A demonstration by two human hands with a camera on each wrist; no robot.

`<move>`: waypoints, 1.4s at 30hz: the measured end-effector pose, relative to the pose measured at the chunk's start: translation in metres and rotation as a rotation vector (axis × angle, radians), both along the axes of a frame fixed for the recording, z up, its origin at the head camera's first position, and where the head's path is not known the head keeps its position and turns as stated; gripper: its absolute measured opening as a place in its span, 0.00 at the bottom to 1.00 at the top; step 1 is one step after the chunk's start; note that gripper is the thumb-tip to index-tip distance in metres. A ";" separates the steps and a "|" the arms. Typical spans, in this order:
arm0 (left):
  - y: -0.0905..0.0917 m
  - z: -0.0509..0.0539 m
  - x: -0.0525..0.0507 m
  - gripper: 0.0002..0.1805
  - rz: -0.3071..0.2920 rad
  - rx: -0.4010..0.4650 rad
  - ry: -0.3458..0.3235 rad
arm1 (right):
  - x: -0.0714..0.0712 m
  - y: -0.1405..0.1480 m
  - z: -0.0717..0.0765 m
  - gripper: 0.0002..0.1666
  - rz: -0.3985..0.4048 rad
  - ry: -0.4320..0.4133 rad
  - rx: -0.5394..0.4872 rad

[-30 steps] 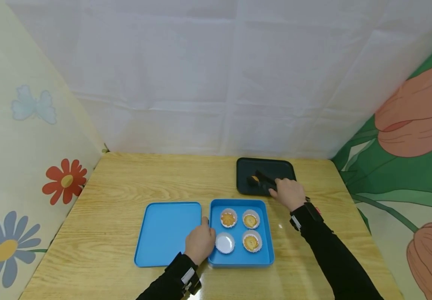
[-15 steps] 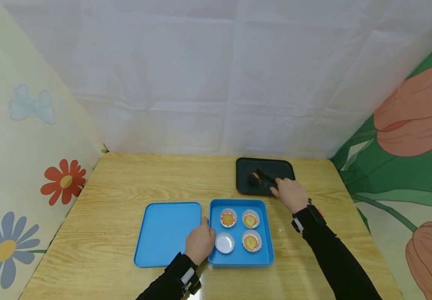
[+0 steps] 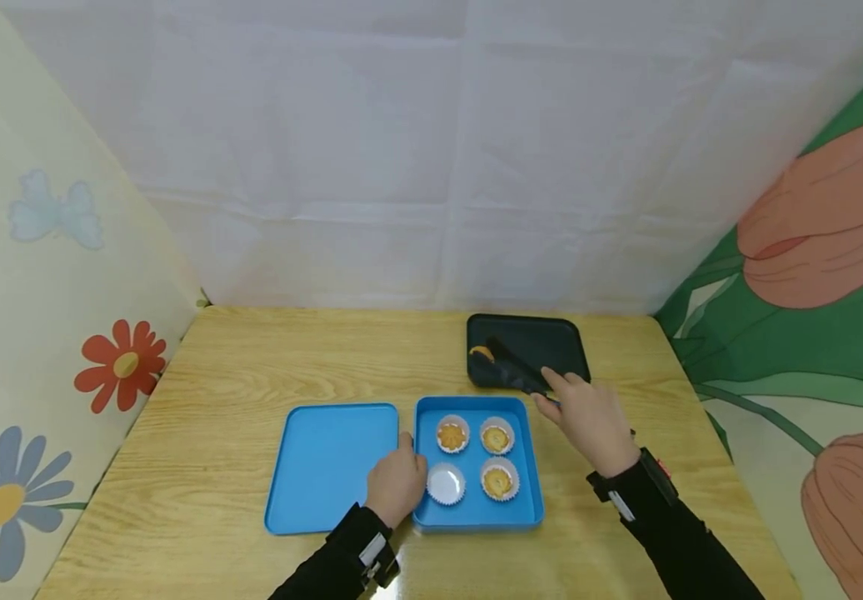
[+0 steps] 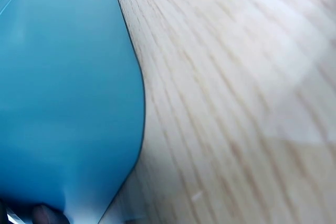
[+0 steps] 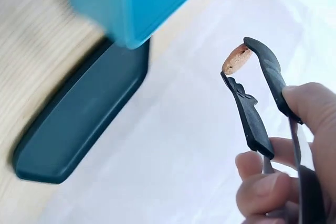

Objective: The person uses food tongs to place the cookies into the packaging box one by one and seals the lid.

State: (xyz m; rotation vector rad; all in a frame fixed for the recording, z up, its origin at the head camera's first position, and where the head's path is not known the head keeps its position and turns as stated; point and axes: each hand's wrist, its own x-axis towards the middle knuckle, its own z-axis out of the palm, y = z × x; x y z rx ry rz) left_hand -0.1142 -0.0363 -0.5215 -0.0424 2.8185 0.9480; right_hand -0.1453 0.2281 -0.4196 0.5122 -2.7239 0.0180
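My right hand (image 3: 589, 417) holds black-tipped tongs (image 5: 265, 72), thumb on one arm and fingers on the other. Between the tong tips a small brown cookie (image 5: 237, 59) is pinched, raised near the left part of a black tray (image 3: 551, 337). My left hand (image 3: 397, 483) grips the left wall of a blue box (image 3: 480, 518); fingertips (image 4: 46, 214) show against it in the left wrist view. Inside the box stand several white paper cups: three hold cookies, such as the flower-shaped one (image 3: 451, 435), and the front-left cup (image 3: 446, 484) has nothing in it.
A flat blue lid (image 3: 334, 467) lies left of the box, under part of the left forearm's reach. The wooden table (image 3: 311, 354) backs onto a white cloth (image 3: 311, 167), with printed flower panels at both sides.
The tongs have lifted the cookie from the black tray and shifted slightly left and nearer the box. My right hand has come back toward me. The left hand stays on the box.
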 end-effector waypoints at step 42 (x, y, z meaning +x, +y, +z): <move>-0.001 -0.001 0.000 0.21 -0.016 0.003 0.036 | 0.077 -0.031 -0.028 0.25 0.262 -0.308 0.138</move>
